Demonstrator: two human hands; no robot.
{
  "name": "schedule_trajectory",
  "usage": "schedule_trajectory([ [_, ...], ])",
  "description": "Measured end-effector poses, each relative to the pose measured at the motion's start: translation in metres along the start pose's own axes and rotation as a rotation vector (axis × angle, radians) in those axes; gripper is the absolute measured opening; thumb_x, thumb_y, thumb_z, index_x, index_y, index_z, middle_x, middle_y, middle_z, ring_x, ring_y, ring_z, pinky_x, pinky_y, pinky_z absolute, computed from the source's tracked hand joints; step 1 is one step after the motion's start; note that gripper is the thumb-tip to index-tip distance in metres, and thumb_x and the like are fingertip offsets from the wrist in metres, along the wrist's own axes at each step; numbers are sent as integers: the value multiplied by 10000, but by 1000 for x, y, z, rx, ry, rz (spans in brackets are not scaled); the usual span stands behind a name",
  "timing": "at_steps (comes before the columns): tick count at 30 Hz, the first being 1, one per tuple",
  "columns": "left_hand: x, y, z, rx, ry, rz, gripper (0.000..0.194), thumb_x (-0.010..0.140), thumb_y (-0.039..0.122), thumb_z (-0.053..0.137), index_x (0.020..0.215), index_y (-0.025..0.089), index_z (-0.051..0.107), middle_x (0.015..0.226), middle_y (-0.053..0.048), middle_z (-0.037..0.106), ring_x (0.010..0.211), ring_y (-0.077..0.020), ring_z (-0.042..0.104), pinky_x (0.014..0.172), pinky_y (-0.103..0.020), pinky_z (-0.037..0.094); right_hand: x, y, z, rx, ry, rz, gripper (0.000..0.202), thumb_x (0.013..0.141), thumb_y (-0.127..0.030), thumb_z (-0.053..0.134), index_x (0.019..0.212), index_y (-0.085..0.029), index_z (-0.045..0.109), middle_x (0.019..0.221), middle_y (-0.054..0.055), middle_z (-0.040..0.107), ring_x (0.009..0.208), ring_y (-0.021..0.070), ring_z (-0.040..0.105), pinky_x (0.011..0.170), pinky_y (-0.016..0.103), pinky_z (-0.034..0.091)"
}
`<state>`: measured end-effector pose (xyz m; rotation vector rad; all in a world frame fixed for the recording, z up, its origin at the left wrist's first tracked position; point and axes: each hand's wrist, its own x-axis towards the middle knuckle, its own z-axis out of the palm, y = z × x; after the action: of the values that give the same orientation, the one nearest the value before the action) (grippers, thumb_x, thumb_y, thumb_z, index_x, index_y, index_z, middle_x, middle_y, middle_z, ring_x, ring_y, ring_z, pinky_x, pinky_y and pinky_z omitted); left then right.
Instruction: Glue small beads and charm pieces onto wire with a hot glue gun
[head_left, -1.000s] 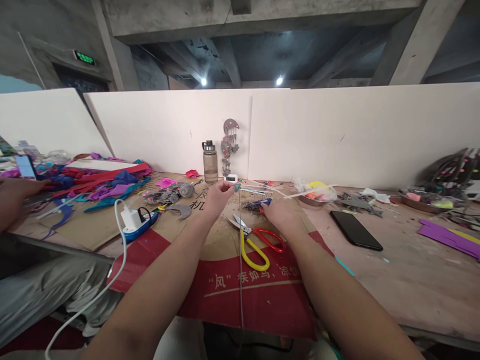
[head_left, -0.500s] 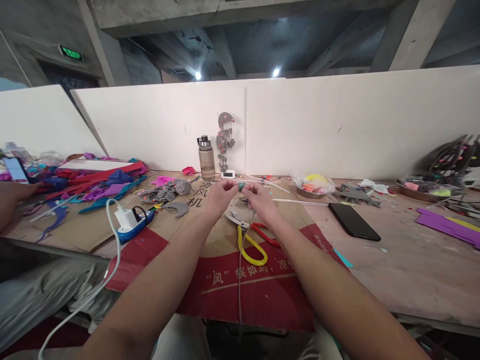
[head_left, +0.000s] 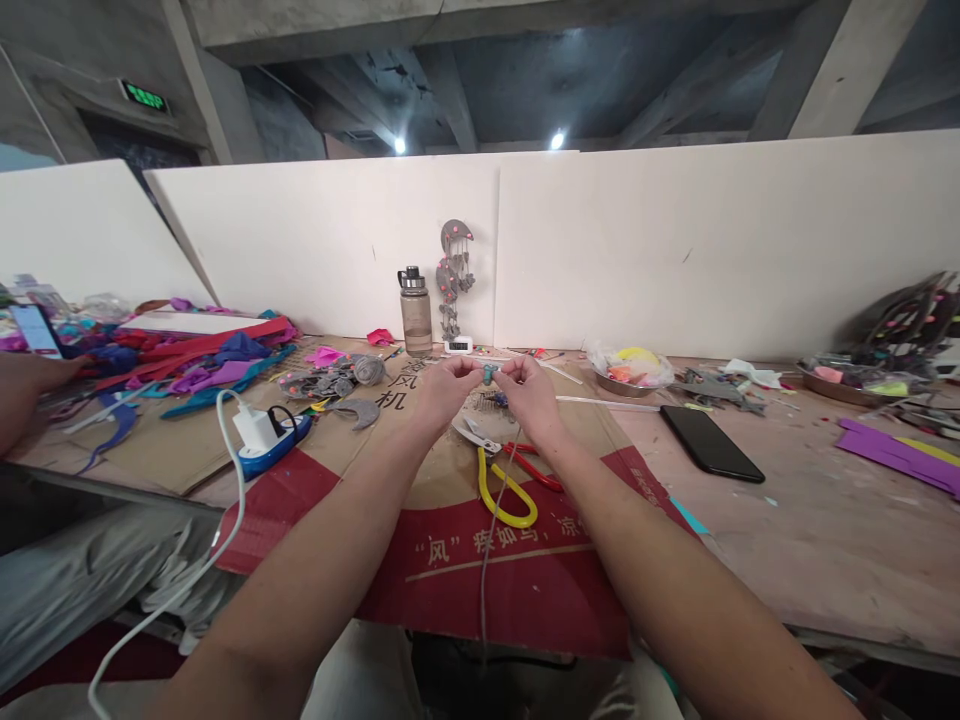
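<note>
Between the fingertips of both hands is a small teal piece [head_left: 488, 374], possibly a bead; its details are too small to make out. My left hand [head_left: 452, 388] is closed in a pinch at its left side. My right hand [head_left: 531, 395] is pinched at its right side, and a thin grey cord [head_left: 491, 545] runs from there down past the table's edge. Scissors with yellow handles [head_left: 486, 490] lie below my hands, blades pointing up and left. Beside them, partly under my right wrist, is a red-handled tool [head_left: 541, 478].
Cardboard [head_left: 420, 590] covers the table before me. A bottle [head_left: 416, 315] and a grey hanging ornament [head_left: 455, 275] stand at the white panel. A black phone [head_left: 709, 443] lies right; a blue power strip [head_left: 274, 450], felt scraps [head_left: 217, 370] and another person's hand [head_left: 37, 390] are left.
My hands have moved slightly apart, showing more of the teal piece. The upper part of the cord has swung right, across the scissors. The whole view has shifted a little.
</note>
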<state>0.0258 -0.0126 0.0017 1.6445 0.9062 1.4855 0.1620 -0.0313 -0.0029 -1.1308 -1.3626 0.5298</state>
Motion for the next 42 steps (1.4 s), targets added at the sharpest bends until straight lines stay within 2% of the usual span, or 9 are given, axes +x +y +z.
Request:
schedule_trajectory([
  [6, 1, -2, 0, 27, -13, -5, 94, 653, 243, 619, 679, 157, 593, 620, 39, 529, 563, -77, 419, 570, -224, 326, 2, 8, 1, 34, -33, 23, 249, 700, -396, 595, 863, -209, 591, 537, -90, 374, 486, 95, 355, 493, 232, 298],
  [11, 2, -5, -1, 70, -30, 4, 106, 652, 251, 613, 707, 161, 605, 646, 33, 559, 587, -86, 454, 587, -222, 346, -1, 0, -1, -3, -58, 46, 242, 703, -392, 581, 812, -187, 649, 532, -78, 371, 493, 91, 330, 483, 235, 263],
  [16, 1, -5, -3, 114, -52, 6, 89, 665, 240, 591, 709, 168, 620, 650, 35, 564, 591, -89, 456, 597, -227, 355, -3, -4, -3, -37, -57, 26, 191, 703, -360, 554, 735, -186, 623, 532, -70, 411, 506, 90, 344, 497, 234, 273],
  [19, 1, -5, -4, 68, -99, 10, 104, 683, 261, 601, 715, 170, 639, 642, 28, 563, 586, -91, 458, 589, -229, 360, -4, -7, -4, -62, -51, 47, 170, 691, -341, 539, 709, -184, 602, 542, -63, 441, 510, 91, 360, 497, 230, 281],
  [23, 1, -2, -5, -62, -170, -75, 182, 715, 325, 599, 759, 164, 672, 689, -16, 607, 635, -118, 529, 571, -235, 378, -3, -9, -5, -53, -42, 65, 130, 672, -304, 514, 686, -189, 574, 560, -54, 485, 518, 94, 380, 497, 228, 291],
  [26, 1, 0, -6, -100, -169, -113, 206, 715, 337, 604, 790, 167, 693, 758, -40, 647, 704, -138, 575, 584, -234, 397, -1, -6, -5, -30, -55, 72, 119, 670, -305, 515, 675, -195, 559, 561, -52, 489, 515, 96, 386, 495, 228, 295],
  [35, 2, -3, -7, 172, -160, 47, 188, 692, 254, 622, 817, 151, 719, 789, -36, 699, 705, -135, 588, 675, -245, 439, -2, 0, -4, -173, -82, -2, 115, 701, -313, 534, 701, -203, 568, 548, -63, 478, 506, 96, 385, 501, 229, 286],
  [42, 3, -5, -6, 258, -174, 70, 171, 662, 193, 608, 794, 142, 704, 699, -25, 686, 609, -119, 575, 585, -228, 424, -4, 2, -4, -318, -98, -114, 97, 738, -287, 524, 714, -205, 570, 578, -48, 490, 552, 111, 415, 578, 240, 315],
])
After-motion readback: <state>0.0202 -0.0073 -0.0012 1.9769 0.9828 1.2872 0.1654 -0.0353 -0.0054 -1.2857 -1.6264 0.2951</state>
